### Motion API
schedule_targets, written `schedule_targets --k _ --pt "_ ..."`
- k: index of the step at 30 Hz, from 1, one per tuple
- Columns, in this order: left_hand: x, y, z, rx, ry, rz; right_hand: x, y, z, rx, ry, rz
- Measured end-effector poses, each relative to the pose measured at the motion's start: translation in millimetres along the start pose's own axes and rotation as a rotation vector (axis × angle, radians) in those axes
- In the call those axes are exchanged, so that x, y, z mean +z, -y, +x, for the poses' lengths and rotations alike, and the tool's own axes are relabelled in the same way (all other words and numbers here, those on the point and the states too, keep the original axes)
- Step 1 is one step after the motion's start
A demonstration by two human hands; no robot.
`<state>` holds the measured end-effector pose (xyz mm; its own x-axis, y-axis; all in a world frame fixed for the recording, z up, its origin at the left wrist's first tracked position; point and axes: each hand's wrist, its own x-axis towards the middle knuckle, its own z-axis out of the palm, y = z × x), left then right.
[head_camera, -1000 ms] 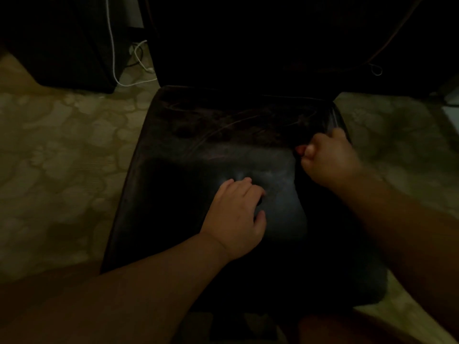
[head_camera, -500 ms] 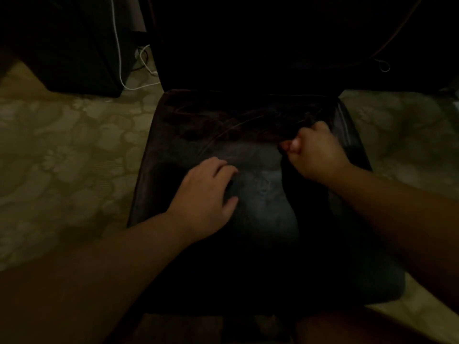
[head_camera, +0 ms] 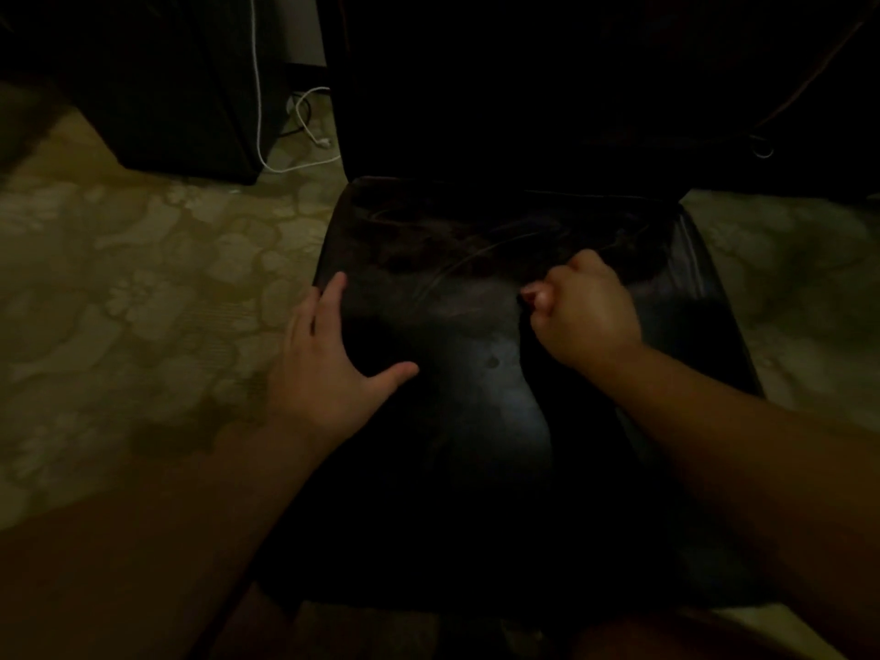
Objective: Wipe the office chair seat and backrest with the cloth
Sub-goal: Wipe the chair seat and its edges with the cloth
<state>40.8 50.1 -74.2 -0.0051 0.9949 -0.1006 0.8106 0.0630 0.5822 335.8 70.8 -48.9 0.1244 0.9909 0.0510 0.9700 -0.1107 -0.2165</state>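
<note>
The room is dark. On the far left is the floor (head_camera: 119,288), with a pale flower pattern on it. At the back left stands a dark box shape (head_camera: 157,78), and a white cable (head_camera: 259,111) hangs down beside it and curls on the floor. Next comes the left hand (head_camera: 328,359). It lies flat on the left side of the chair seat (head_camera: 476,397), with its fingers (head_camera: 333,288) straight and reaching to the seat's left edge, and the thumb spread out to the right. It holds nothing. The seat is black and shiny, with thin scratch lines near its back. Behind the seat, the backrest (head_camera: 500,97) stands up, too dark to see well. To the right, the right hand (head_camera: 583,316) is curled into a fist on the seat. A dark cloth (head_camera: 538,402) seems to lie under this fist and run down toward the front of the seat, but it is hard to tell it from the seat. Its fingers look closed around the cloth.
</note>
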Motion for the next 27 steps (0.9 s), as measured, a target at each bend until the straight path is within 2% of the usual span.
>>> schedule_targets --k 3,5,7,10,12,15,17,20,22,23,25,27 --pt "4.1 5.3 -1.0 0.010 -0.037 -0.053 -9.2 -5.2 -23.9 -0.261 0.241 0.014" --pt "6.9 7.1 -1.9 0.039 -0.063 -0.041 -18.6 -18.2 -17.5 -0.308 0.324 -0.107" --pt "11.3 9.3 -3.5 0.071 -0.098 -0.014 -16.0 -23.4 5.9 -0.226 0.271 -0.209" --pt "16.5 14.9 -4.4 0.106 -0.132 -0.008 -3.1 4.7 38.7 -0.064 0.141 -0.132" --pt "18.0 19.2 -1.8 0.123 -0.138 -0.048 4.7 29.6 35.8 -0.079 0.122 -0.090" --pt "18.6 22.7 1.4 0.143 -0.156 -0.103 -1.0 37.0 -8.3 -0.384 0.269 0.058" --pt "19.3 22.6 2.5 0.154 -0.168 -0.105 -8.5 20.9 -19.8 -0.479 0.337 0.047" --pt "20.9 22.6 4.0 0.166 -0.176 -0.090 -5.5 13.2 9.2 -0.293 0.271 -0.129" --pt "21.7 23.3 8.0 0.171 -0.172 -0.088 6.2 32.1 22.3 -0.138 0.149 -0.125" --pt "22.4 23.7 9.7 0.174 -0.171 -0.093 11.2 44.6 20.3 -0.122 0.097 -0.090" --pt "23.0 24.9 10.4 0.186 -0.178 -0.107 12.3 57.8 -2.5 -0.292 0.145 0.017" --pt "23.4 24.7 10.2 0.197 -0.187 -0.113 -0.7 53.7 -33.8 -0.518 0.364 0.126"
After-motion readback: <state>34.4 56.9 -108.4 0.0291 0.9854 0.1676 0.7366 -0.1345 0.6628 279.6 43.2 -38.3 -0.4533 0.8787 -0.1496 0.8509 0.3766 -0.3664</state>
